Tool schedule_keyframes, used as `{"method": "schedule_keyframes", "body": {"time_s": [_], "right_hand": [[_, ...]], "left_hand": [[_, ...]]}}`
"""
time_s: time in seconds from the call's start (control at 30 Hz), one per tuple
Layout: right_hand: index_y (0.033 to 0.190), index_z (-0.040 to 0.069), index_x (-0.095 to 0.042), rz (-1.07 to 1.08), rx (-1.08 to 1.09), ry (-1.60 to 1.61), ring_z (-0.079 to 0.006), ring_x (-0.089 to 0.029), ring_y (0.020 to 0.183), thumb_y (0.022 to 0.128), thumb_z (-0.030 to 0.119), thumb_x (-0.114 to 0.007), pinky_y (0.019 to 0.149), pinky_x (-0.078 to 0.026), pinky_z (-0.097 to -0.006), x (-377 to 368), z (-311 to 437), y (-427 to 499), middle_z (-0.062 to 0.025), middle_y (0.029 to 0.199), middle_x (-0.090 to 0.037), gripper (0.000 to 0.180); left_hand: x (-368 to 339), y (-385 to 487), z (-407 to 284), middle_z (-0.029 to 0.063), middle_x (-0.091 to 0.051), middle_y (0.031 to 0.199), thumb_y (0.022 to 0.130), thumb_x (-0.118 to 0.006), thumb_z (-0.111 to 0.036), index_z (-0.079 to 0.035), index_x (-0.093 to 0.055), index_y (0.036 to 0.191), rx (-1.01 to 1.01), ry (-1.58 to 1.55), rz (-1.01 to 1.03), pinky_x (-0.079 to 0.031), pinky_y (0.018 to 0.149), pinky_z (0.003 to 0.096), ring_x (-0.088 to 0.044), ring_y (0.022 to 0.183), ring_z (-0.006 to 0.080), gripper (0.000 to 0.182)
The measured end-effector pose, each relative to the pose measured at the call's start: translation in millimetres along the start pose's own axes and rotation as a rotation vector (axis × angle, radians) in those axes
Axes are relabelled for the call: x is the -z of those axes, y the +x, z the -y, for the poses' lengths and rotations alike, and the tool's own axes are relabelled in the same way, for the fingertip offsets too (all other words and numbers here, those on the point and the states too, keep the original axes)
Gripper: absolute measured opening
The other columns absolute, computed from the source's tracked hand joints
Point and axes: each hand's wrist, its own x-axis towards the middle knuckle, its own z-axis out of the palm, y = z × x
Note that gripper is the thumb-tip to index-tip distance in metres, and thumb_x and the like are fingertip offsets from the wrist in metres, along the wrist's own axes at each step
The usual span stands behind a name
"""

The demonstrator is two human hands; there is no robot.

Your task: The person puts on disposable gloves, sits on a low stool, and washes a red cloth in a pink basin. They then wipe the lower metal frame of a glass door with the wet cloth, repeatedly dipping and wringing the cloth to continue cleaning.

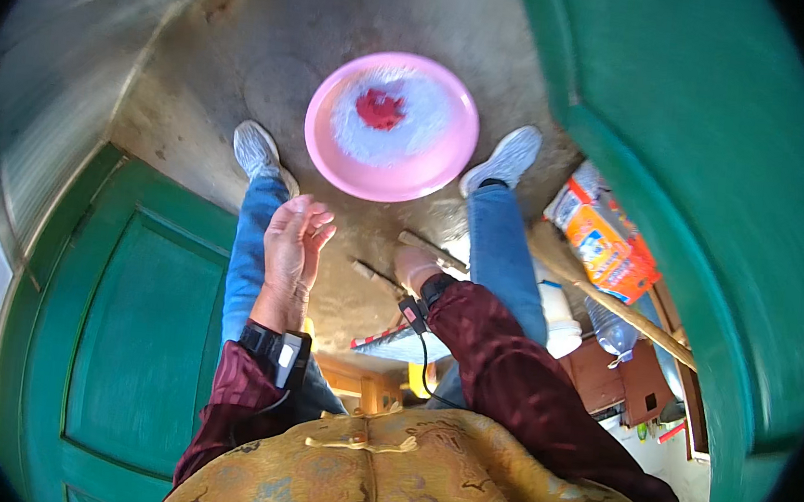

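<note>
My left hand [295, 248] hangs in front of my left leg, fingers loosely curled and apart, with nothing seen in it. My right hand [415, 268] is low between my legs, beside a short wooden bar [435, 250]. Its fingers are blurred and partly hidden, so I cannot tell whether it grips the bar. A second bar [377, 278] and a cloth with a striped edge [397, 343] lie close by, perhaps parts of a folding stool. Ahead on the floor, between my shoes, stands a pink plastic basin [386, 184] with white suds [413, 136] and a red cloth [381, 109].
Green doors stand at left [146, 342] and right [700, 171]. By my right leg are an orange printed bag [602, 241], a wooden stick [628, 316], a white container [557, 313] and a clear plastic bottle [612, 329]. A wall [78, 74] runs along the left.
</note>
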Motion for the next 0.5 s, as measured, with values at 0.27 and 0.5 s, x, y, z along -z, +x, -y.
{"method": "schedule_keyframes", "body": {"time_s": [0.27, 0.5], "right_hand": [[0.141, -0.006, -0.039, -0.385, 0.721, 1.403, -0.0268, -0.043, 0.134, 0.069, -0.014, -0.049, 0.113, -0.031, -0.0367, 115.2, -10.6, -247.7, -0.0180, 0.141, -0.048, 0.073], [0.136, -0.003, -0.049, -1.201, -0.068, 1.495, -0.0270, -0.054, 0.125, 0.067, -0.009, -0.060, 0.105, -0.042, -0.0348, -120.2, -16.4, -474.6, -0.0180, 0.133, -0.056, 0.070]], "left_hand": [[11.6, -199.2, -113.0, 0.0085, -0.066, 0.096, 0.098, -0.057, -0.017, -0.005, -0.058, 0.111, -0.342, 0.016, 0.286, -0.055, 0.077, 0.0343, -0.066, 0.085, 0.0198, 0.018], [48.8, -257.3, -240.9, 0.0056, -0.060, 0.093, 0.098, -0.057, -0.017, -0.007, -0.057, 0.113, -0.313, 0.300, 0.562, -0.050, 0.068, 0.0313, -0.060, 0.080, 0.0174, 0.018]]}}
